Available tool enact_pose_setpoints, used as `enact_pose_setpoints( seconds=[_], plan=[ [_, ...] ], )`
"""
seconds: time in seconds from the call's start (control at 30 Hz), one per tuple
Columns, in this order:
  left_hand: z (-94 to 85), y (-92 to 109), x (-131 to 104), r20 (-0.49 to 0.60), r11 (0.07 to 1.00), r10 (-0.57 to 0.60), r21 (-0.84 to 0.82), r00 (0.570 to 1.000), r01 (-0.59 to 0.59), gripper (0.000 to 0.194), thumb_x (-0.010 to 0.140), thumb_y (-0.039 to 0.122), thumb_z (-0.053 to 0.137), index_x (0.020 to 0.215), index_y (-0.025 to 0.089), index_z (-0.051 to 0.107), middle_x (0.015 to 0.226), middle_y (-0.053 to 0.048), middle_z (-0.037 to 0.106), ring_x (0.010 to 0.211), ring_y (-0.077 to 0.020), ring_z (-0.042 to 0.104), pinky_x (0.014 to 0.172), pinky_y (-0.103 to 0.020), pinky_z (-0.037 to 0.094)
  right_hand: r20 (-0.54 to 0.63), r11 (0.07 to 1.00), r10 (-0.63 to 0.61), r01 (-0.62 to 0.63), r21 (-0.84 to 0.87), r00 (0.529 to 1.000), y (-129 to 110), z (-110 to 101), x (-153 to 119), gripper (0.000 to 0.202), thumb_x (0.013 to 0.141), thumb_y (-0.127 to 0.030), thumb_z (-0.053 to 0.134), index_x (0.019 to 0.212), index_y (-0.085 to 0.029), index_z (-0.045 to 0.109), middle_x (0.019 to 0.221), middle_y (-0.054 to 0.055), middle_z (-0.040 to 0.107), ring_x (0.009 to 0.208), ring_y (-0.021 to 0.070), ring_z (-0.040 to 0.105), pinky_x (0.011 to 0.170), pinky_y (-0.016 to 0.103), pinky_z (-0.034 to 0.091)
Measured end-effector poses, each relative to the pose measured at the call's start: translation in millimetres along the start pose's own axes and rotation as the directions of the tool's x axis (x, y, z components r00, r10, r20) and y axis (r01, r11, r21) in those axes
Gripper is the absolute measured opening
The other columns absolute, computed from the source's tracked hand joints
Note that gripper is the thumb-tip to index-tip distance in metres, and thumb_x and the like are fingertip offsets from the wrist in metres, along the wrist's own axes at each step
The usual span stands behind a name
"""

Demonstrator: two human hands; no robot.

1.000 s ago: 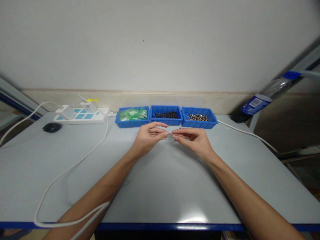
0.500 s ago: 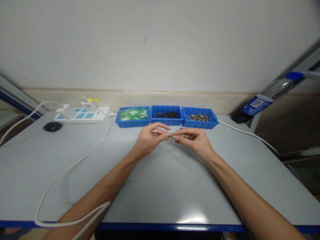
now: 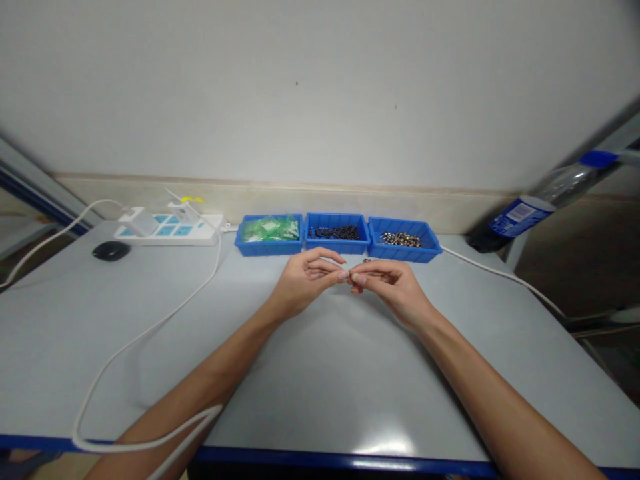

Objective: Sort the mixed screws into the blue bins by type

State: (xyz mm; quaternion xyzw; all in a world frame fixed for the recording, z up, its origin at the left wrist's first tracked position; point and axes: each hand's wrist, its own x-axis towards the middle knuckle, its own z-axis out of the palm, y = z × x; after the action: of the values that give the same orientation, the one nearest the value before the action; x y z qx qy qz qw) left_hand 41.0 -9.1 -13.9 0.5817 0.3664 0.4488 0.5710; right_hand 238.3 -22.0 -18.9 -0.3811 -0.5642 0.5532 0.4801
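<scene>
My left hand and my right hand meet fingertip to fingertip above the table, just in front of the blue bins. Both are closed in a pinch around something very small, mostly hidden by the fingers. Behind them the left bin holds green-and-clear plastic packets. Dark screws lie in the middle bin. In the right bin is a pile of shiny metal pieces. A small metal piece shows on the table behind my right fingers.
At the left stand a white power strip with plugged-in chargers and a black mouse. A white cable runs down the table and over my left forearm. A bottle leans at the right; another cable passes there.
The fingertips have drawn closer together, covering the small shiny thing that showed between them. The whole view has shifted slightly, with the bins now a little further right.
</scene>
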Motion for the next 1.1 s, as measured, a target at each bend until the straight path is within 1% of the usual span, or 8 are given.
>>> enact_pose_setpoints(
  seconds=[0.13, 0.23, 0.3, 0.43, 0.57, 0.87, 1.0, 1.1],
  plan=[
    [0.9, -2.9, -1.0, 0.028, 0.996, 0.058, 0.067, 0.998, -0.06, 0.029, 0.079, 0.035, 0.078, 0.096, 0.014, 0.069, 0.086, -0.007, 0.078, 0.083, -0.0193, 0.075, 0.079, -0.028, 0.059, -0.027, 0.998, -0.012, 0.014, 0.062, 1.0, -1.5, -2.4, 0.2, 0.012, 0.076, -0.033, 0.082, 0.08, -0.022, 0.082, 0.076, 0.005, 0.078, 0.066, 0.016, 0.07, 0.066, 0.028, 0.056],
    [0.0, -6.8, -1.7, 0.043, 0.938, 0.174, 0.298, 0.984, -0.179, 0.019, 0.087, 0.031, 0.069, 0.094, 0.014, 0.071, 0.091, -0.007, 0.077, 0.083, -0.0175, 0.073, 0.077, -0.027, 0.058, -0.116, 0.991, -0.03, 0.045, 0.129, 0.993, -5.2, -6.8, 2.4, 0.015, 0.076, -0.036, 0.08, 0.078, -0.022, 0.081, 0.078, 0.006, 0.078, 0.064, 0.0161, 0.07, 0.064, 0.028, 0.056],
    [-1.6, -10.0, -1.6, 0.083, 0.836, 0.248, 0.485, 0.965, -0.257, 0.014, 0.09, 0.026, 0.065, 0.095, 0.015, 0.073, 0.092, -0.006, 0.077, 0.081, -0.0166, 0.072, 0.077, -0.027, 0.057, -0.21, 0.982, -0.049, 0.085, 0.169, 0.976, -8.3, -10.8, 5.0, 0.015, 0.075, -0.035, 0.08, 0.077, -0.021, 0.081, 0.079, 0.007, 0.079, 0.065, 0.0166, 0.071, 0.066, 0.028, 0.057],
    [-4.4, -18.8, 1.2, 0.233, 0.624, 0.306, 0.683, 0.923, -0.379, 0.017, 0.093, 0.019, 0.06, 0.104, 0.016, 0.072, 0.103, -0.008, 0.077, 0.095, -0.0211, 0.07, 0.092, -0.035, 0.054, -0.439, 0.97, -0.049, 0.148, 0.194, 0.897, -12.4, -20.7, 11.5, 0.015, 0.076, -0.03, 0.075, 0.084, -0.019, 0.081, 0.088, 0.008, 0.08, 0.071, 0.0161, 0.074, 0.068, 0.024, 0.058],
    [-0.2, -30.0, 4.9, 0.368, 0.507, 0.295, 0.722, 0.882, -0.471, 0.022, 0.095, 0.018, 0.056, 0.112, 0.014, 0.069, 0.114, -0.011, 0.073, 0.11, -0.0248, 0.064, 0.101, -0.041, 0.05, -0.601, 0.97, 0.073, 0.083, 0.227, 0.796, -9.6, -33.8, 16.9, 0.021, 0.073, -0.023, 0.073, 0.093, -0.02, 0.079, 0.099, 0.007, 0.08, 0.077, 0.0166, 0.076, 0.064, 0.021, 0.059],
    [16.1, -26.2, 10.4, 0.472, 0.387, 0.185, 0.771, 0.862, -0.506, 0.029, 0.095, 0.017, 0.053, 0.121, 0.014, 0.065, 0.122, -0.012, 0.069, 0.115, -0.0271, 0.058, 0.103, -0.044, 0.048, -0.622, 0.981, 0.085, 0.045, 0.19, 0.778, -2.8, -44.0, 19.3, 0.017, 0.071, -0.026, 0.076, 0.085, -0.017, 0.078, 0.1, 0.008, 0.078, 0.07, 0.0153, 0.075, 0.058, 0.02, 0.057],
    [27.8, -16.7, 20.8, 0.425, 0.346, 0.157, 0.822, 0.892, -0.453, 0.031, 0.095, 0.017, 0.053, 0.124, 0.013, 0.063, 0.123, -0.012, 0.068, 0.115, -0.0267, 0.059, 0.104, -0.042, 0.048, -0.594, 0.983, 0.097, 0.016, 0.182, 0.799, -2.7, -44.7, 18.9, 0.016, 0.072, -0.029, 0.076, 0.082, -0.016, 0.078, 0.101, 0.009, 0.078, 0.07, 0.015, 0.074, 0.057, 0.02, 0.056],
    [40.8, -14.9, 33.1, 0.389, 0.244, 0.187, 0.871, 0.902, -0.427, 0.032, 0.097, 0.015, 0.049, 0.126, 0.014, 0.062, 0.132, -0.013, 0.063, 0.121, -0.0279, 0.055, 0.103, -0.043, 0.048, -0.574, 0.982, 0.108, 0.003, 0.189, 0.811, -2.8, -46.1, 18.7, 0.016, 0.073, -0.029, 0.075, 0.082, -0.017, 0.078, 0.094, 0.009, 0.079, 0.066, 0.0144, 0.072, 0.057, 0.021, 0.056]
  ],
)
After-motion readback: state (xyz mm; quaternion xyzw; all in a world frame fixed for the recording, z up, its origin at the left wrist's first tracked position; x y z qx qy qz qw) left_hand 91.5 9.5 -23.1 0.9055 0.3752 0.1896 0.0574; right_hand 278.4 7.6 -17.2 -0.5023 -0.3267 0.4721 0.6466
